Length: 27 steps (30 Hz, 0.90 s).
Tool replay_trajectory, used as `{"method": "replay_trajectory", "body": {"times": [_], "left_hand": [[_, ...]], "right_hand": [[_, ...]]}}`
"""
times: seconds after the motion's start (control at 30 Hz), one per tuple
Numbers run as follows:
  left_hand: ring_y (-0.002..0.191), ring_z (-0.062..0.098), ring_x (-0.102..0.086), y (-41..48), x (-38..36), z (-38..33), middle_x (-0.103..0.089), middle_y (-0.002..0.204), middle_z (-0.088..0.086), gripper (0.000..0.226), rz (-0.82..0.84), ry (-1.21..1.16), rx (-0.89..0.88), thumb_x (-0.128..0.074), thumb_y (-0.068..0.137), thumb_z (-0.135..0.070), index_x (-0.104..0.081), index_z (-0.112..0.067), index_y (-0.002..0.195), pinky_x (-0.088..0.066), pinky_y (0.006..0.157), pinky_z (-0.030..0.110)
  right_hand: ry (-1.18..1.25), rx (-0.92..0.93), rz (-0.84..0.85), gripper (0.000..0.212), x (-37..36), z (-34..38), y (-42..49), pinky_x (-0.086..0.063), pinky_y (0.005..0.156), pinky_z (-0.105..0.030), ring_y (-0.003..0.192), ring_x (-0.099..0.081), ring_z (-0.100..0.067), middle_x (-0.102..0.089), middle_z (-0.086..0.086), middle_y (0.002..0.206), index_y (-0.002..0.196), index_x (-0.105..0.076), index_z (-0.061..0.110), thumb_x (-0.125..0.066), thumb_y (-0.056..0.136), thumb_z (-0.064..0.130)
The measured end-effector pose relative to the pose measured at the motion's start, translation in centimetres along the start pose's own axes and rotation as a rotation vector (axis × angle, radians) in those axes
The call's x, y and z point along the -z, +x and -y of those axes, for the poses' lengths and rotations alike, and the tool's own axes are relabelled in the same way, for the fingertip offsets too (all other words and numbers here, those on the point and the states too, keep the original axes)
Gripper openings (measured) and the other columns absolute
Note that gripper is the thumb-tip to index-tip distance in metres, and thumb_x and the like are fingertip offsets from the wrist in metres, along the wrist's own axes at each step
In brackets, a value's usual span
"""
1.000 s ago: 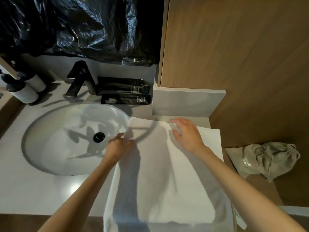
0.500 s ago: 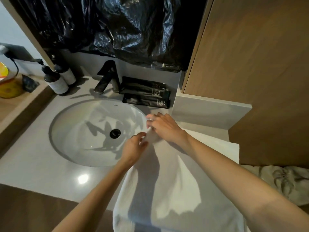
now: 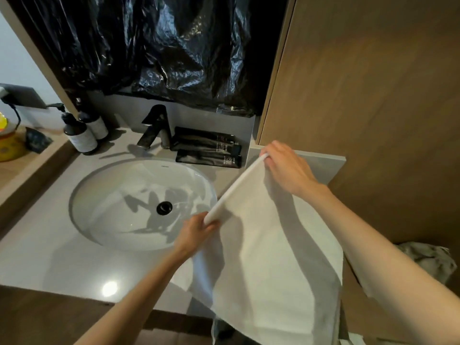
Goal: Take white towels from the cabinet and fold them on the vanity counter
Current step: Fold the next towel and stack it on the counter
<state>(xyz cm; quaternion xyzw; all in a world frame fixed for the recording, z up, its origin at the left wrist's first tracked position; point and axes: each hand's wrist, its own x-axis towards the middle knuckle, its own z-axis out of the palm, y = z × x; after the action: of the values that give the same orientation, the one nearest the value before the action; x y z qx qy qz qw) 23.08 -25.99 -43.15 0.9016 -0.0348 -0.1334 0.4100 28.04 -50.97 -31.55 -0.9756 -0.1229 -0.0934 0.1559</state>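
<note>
The left hand (image 3: 196, 229) has its fingers curled round the near end of a white towel's (image 3: 268, 257) folded edge, and the right hand (image 3: 286, 168) pinches the far end of that same edge, thumb and fingers closed on the cloth. Between the two hands the edge is pulled taut in a straight line that runs from near-left up to far-right, raised off the surface. From that line the towel falls away to the right and toward the viewer, draping over the right end of the vanity counter (image 3: 49, 265) and hanging past its near edge. Just left of the towel is the oval white sink (image 3: 119, 195) set into the counter, with a black drain (image 3: 164, 207) at its middle and the hands' shadows lying across the bowl. At the far rim of the sink stands a dark faucet (image 3: 155, 127), and right of it lie several black tubes (image 3: 209, 150) stacked side by side. Two dark pump bottles (image 3: 79, 135) with pale labels stand at the far left of the counter. A crinkled black plastic sheet (image 3: 174, 46) covers the wall above the faucet. A tall wooden panel (image 3: 373, 95) fills the right side, with a grey ledge (image 3: 323, 165) at its foot behind the right hand. A crumpled pale cloth bag (image 3: 428, 257) lies at the near right, partly hidden by the right forearm.
</note>
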Motion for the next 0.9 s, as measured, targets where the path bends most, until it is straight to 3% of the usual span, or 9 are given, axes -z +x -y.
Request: {"method": "replay_trajectory", "body": {"times": [0.17,0.23,0.33,0.47,0.53,0.6,0.67,0.8,0.9], "left_hand": [[0.064,0.019,-0.056,1.4,4.6,-1.7,-0.062,0.067,0.003,0.030,0.017,-0.086,-0.100,-0.067,0.084,-0.040,-0.066,-0.010,0.079,-0.046,0.062,0.033],[0.059,0.016,-0.052,2.2,7.3,-3.7,-0.058,0.064,0.003,0.029,-0.004,-0.005,-0.189,-0.066,0.089,-0.036,-0.064,-0.012,0.074,-0.042,0.057,0.029],[0.047,0.008,-0.039,3.2,11.6,-7.8,-0.044,0.053,0.001,0.041,-0.047,0.005,-0.358,-0.066,0.089,-0.031,-0.050,-0.009,0.058,-0.031,0.053,0.028],[0.045,0.005,-0.042,3.7,16.2,-13.3,-0.049,0.048,-0.008,0.040,-0.113,-0.032,-0.480,-0.069,0.087,-0.029,-0.053,-0.016,0.053,-0.032,0.051,0.019],[0.051,0.000,-0.049,3.9,17.9,-15.5,-0.058,0.050,-0.013,0.031,-0.156,-0.097,-0.504,-0.070,0.086,-0.032,-0.061,-0.023,0.057,-0.038,0.056,0.014],[0.066,0.007,-0.057,4.4,19.0,-17.1,-0.068,0.068,0.000,0.024,-0.194,-0.195,-0.502,-0.071,0.085,-0.036,-0.071,-0.015,0.074,-0.044,0.067,0.026],[0.074,0.013,-0.060,4.6,19.6,-18.4,-0.070,0.080,0.005,0.022,-0.220,-0.314,-0.467,-0.071,0.085,-0.034,-0.072,-0.012,0.085,-0.048,0.072,0.029],[0.060,-0.005,-0.062,5.6,19.8,-19.7,-0.068,0.060,-0.019,0.009,-0.233,-0.393,-0.452,-0.069,0.087,-0.031,-0.069,-0.024,0.081,-0.045,0.055,0.005],[0.056,-0.010,-0.060,6.6,20.2,-19.7,-0.065,0.056,-0.023,0.008,-0.251,-0.317,-0.493,-0.070,0.087,-0.025,-0.067,-0.027,0.079,-0.043,0.054,0.004]], "right_hand": [[-0.114,-0.112,-0.244,0.019,7.0,-1.5,-2.5,-0.046,0.080,-0.041,0.106,-0.045,-0.021,-0.047,-0.004,0.113,0.113,-0.049,0.014,-0.034,0.103,0.018],[-0.157,-0.171,-0.314,0.021,9.8,-2.0,-3.7,-0.049,0.081,-0.041,0.109,-0.047,-0.023,-0.048,-0.007,0.117,0.117,-0.049,0.012,-0.034,0.104,0.020],[-0.155,-0.245,-0.419,0.020,13.3,-2.7,-5.7,-0.044,0.078,-0.030,0.108,-0.049,-0.020,-0.048,-0.007,0.120,0.119,-0.050,0.010,-0.039,0.103,0.018],[-0.096,-0.312,-0.564,0.017,16.5,-3.2,-8.0,-0.040,0.078,-0.029,0.104,-0.048,-0.018,-0.046,-0.005,0.117,0.114,-0.049,0.011,-0.038,0.103,0.019],[-0.061,-0.347,-0.634,0.018,17.7,-3.4,-8.8,-0.041,0.080,-0.028,0.103,-0.047,-0.014,-0.045,-0.001,0.116,0.114,-0.049,0.013,-0.037,0.103,0.022],[-0.049,-0.379,-0.692,0.019,18.8,-3.4,-9.3,-0.041,0.077,-0.027,0.099,-0.047,-0.010,-0.043,0.004,0.112,0.114,-0.049,0.015,-0.036,0.104,0.025],[-0.075,-0.412,-0.714,0.018,19.6,-3.5,-9.4,-0.043,0.073,-0.026,0.092,-0.050,-0.009,-0.044,0.007,0.107,0.112,-0.049,0.017,-0.037,0.104,0.029],[-0.155,-0.486,-0.614,0.018,19.9,-4.1,-8.8,-0.045,0.069,-0.028,0.085,-0.054,-0.012,-0.049,0.006,0.104,0.112,-0.051,0.018,-0.042,0.102,0.031],[-0.151,-0.500,-0.537,0.015,19.7,-4.9,-7.9,-0.051,0.068,-0.031,0.081,-0.059,-0.015,-0.055,0.001,0.107,0.110,-0.053,0.018,-0.045,0.102,0.027]]}}
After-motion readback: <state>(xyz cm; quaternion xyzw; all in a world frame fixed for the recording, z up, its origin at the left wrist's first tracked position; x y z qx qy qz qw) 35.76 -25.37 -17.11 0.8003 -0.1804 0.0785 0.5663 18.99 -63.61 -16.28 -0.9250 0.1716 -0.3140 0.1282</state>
